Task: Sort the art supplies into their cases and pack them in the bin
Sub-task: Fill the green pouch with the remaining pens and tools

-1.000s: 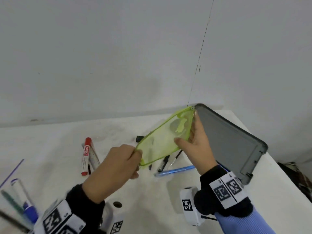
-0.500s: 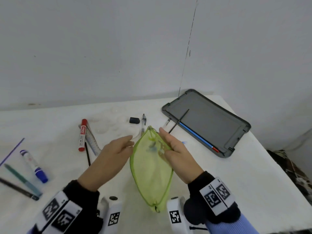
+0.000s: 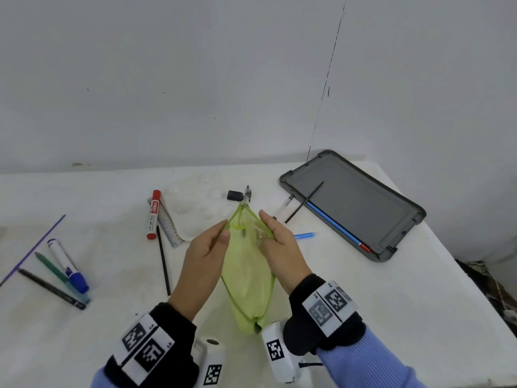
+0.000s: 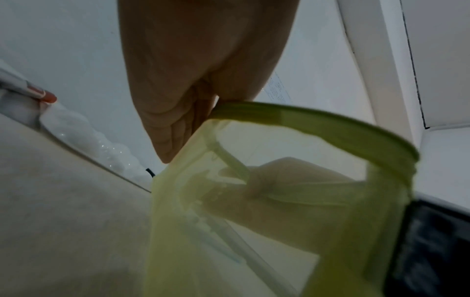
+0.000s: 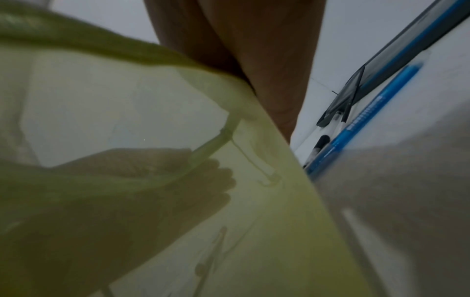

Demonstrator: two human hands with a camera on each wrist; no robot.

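A see-through lime-green zip pouch (image 3: pixel 249 281) hangs upright between my hands above the white table (image 3: pixel 391 317), its mouth pulled apart at the top. My left hand (image 3: pixel 205 257) pinches the left rim of the pouch (image 4: pixel 279 201). My right hand (image 3: pixel 279 245) grips the right rim, fingers reaching inside the pouch (image 5: pixel 178 180). On the table lie a red marker (image 3: pixel 153 214), a clear ruler (image 3: pixel 167 226), a black pencil (image 3: pixel 163 261), a blue-capped marker (image 3: pixel 68 266), a light-blue pen (image 3: pixel 306 235) (image 5: pixel 361 120) and other pens.
A dark grey tray (image 3: pixel 355 203) at the right holds a blue pencil (image 3: pixel 335 224) and a thin black stick (image 3: pixel 303 203). A clear bubbled palette (image 3: pixel 195 203) and a black cap (image 3: pixel 235 195) lie at the back. A purple stick (image 3: pixel 36 245) lies at the left edge.
The pouch swung from a raised, sideways hold down to hang upright in front of me. Both hands shifted to its top rims and spread the mouth wider.
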